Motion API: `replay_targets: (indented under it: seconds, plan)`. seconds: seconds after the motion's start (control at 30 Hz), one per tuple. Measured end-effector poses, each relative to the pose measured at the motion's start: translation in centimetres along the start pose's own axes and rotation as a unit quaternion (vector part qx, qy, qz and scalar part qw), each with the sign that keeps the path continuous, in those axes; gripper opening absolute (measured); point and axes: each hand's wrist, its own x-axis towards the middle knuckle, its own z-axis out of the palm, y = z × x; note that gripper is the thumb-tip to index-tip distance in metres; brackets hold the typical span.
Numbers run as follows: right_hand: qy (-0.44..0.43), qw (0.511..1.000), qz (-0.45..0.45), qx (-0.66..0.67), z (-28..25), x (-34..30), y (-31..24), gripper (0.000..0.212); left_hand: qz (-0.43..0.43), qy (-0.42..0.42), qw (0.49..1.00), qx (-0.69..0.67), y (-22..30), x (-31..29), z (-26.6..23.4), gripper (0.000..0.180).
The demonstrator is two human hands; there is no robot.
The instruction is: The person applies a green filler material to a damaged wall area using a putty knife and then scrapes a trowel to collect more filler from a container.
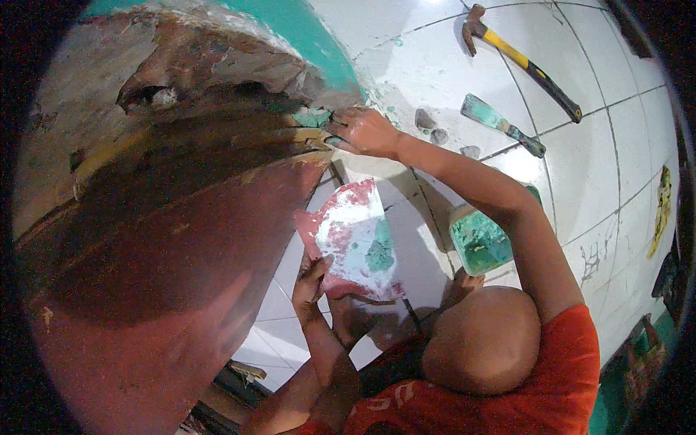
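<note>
Board [359, 239], a ragged red sheet smeared with white and green paste, is grasped in my left hand [312, 281] over the white tiles [602, 174]. I grip it by its left edge, thumb across the top face; most of the sheet spreads out to the right of that hold, its green heap well clear of my thumb. My other left fingers are largely hidden beneath it.

Ahead, my right hand [366, 132] reaches to the end of a wooden strip [286, 136] below the broken wall [217, 69], fingers bent beside a green patch [312, 117]. Whether they pinch anything I cannot tell: the fingertips are lost in shadow.

To my right stands a tub [465, 262] of green paste, partly covered by my arm. Beyond the arm lie small stones [425, 118], a stained scraper [500, 125] and a hammer [522, 65].

At left, a red panel [167, 261] runs off into the dark rim. My knee [482, 341] blocks part of the floor; a yellow-and-black item [660, 210] near the right rim is hard to make out.
</note>
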Motion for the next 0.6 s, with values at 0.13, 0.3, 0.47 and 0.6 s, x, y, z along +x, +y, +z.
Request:
replay_targets:
  seconds: [0.13,0.3,0.47,0.6]
  plan:
    - [0.019,0.999,0.028,0.006,0.2,-0.5,0.0,0.027,0.036,-0.016,0.999,0.005,-0.1,0.1,0.6,0.075]
    - [0.070,0.995,0.065,0.029,0.3,-0.7,-0.1,0.022,0.021,-0.014,1.000,0.003,0.6,-0.1,1.0,0.068]
    - [0.097,0.993,0.068,0.028,0.0,-0.6,-0.4,0.018,0.034,-0.044,0.998,-0.027,0.1,-0.1,-0.2,0.067]
    - [0.103,0.986,0.116,0.056,-1.5,-1.2,-0.6,0.023,0.033,-0.035,0.999,-0.018,0.4,0.2,0.6,0.066]
